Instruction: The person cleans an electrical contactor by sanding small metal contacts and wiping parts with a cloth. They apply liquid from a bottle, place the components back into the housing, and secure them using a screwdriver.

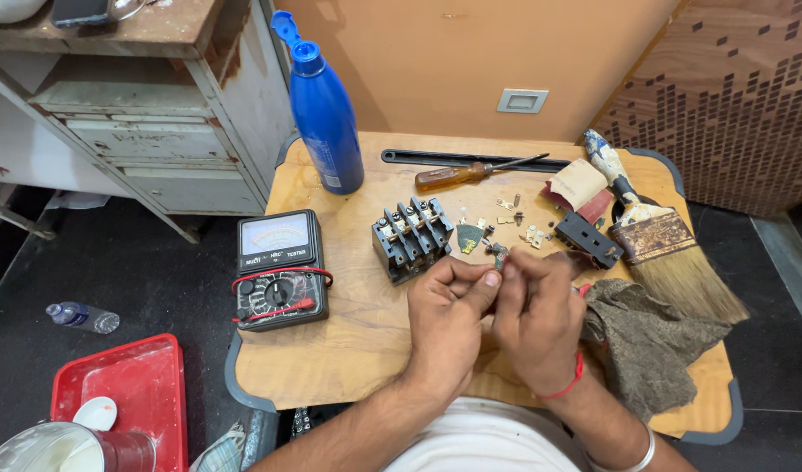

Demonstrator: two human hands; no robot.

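Metal, small and dark, was pinched between the fingertips of both hands: a tiny contact piece was held just above the wooden surface, in front of the scattered parts. The left hand was curled with its knuckles up, the thumb pressed against the piece from the near side; its grip was closed on the piece. The right hand was arched beside it, touching the left at the fingertips, its grip likewise closed on the same piece. Both forearms were brought in from the lower edge, and a red thread and a metal bangle were worn on the right wrist.

One black contactor block was set just beyond the left hand, and one smaller black terminal part beyond the right. Several small loose contacts were strewn between them; an exact count could not be made. One analogue multimeter with a red lead was laid at the left, one blue bottle stood behind it, one orange-handled screwdriver lay across a black strip, one worn paintbrush was laid at the right, and one brown rag was bunched just beside the right hand.
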